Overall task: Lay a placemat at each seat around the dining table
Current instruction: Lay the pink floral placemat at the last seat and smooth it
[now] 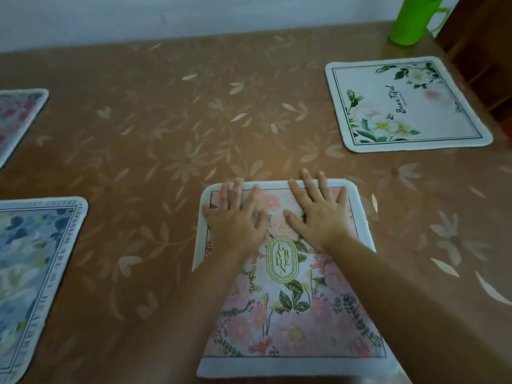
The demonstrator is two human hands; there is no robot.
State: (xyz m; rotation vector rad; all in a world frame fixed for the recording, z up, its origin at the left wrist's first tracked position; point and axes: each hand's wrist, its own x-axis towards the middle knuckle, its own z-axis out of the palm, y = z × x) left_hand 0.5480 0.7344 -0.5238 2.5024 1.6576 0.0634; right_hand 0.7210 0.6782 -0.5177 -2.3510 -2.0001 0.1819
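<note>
Red placemat (16,117): far left edge, cut off by the frame; pale rim, blurred red blossoms on a light ground; flat on the table.
Blue placemat (38,273): lower left, nearer the person than the red one and apart from it; blue and white flowers, dark lettering along the border; partly out of frame; flat.
Table (138,120): covered by a brown cloth with pale leaves and flowers; carries four placemats and a cup.
Wall (166,12): pale, along the table's far edge.
Left hand (235,217): palm down on the far left part of the pink placemat; fingers straight and spread, tips at the far rim; grips nothing.
Pink placemat (291,314): centre, directly before the person; pink flowers, green leaves, a gold oval reading "GARDEN", white rim; flat on the table; both hands rest on its far half.
Right hand (318,214): palm down on the far right part, just beside the left hand without touching it; fingers straight and spread, longest tips past the far rim onto the cloth; grips nothing.
White placemat (404,106): upper right, well apart from the pink one; white flowers, green leaves, thin dark border line, script lettering; flat.
Green cup (412,20): far right corner, beyond the white placemat; upright, handle to the right; top cut off.
Wooden furniture (482,59): dark brown, right of the table; its kind cannot be told.
</note>
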